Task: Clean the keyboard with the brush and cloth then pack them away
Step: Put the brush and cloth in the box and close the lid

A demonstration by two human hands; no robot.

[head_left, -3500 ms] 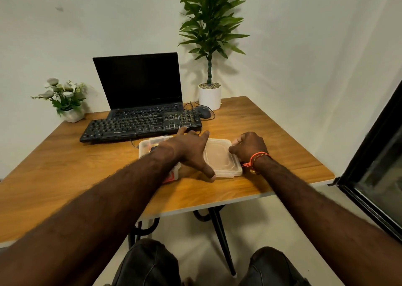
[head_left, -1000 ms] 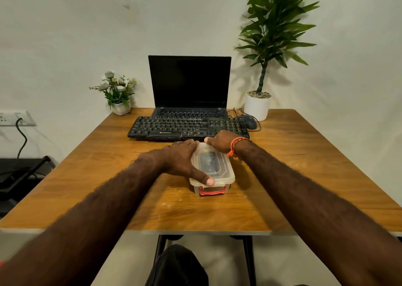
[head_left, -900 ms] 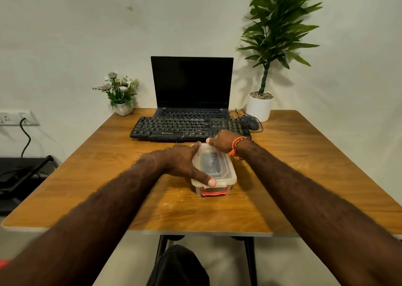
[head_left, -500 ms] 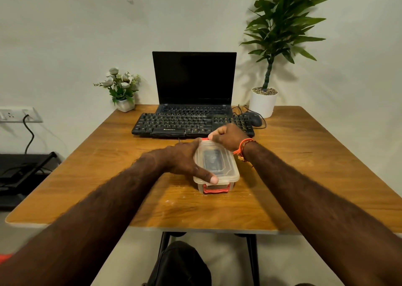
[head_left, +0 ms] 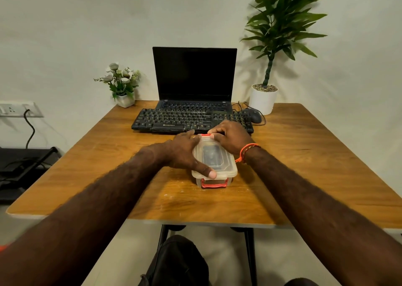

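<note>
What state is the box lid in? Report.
On. The lid covers the clear box; the near red latch hangs down, apparently unclipped.

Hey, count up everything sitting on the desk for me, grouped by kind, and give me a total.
Potted plants: 2, the small flower pot and the tall leafy plant
Laptop: 1
Keyboard: 1
Mouse: 1
Plastic box with red clips: 1
Total: 6
</note>
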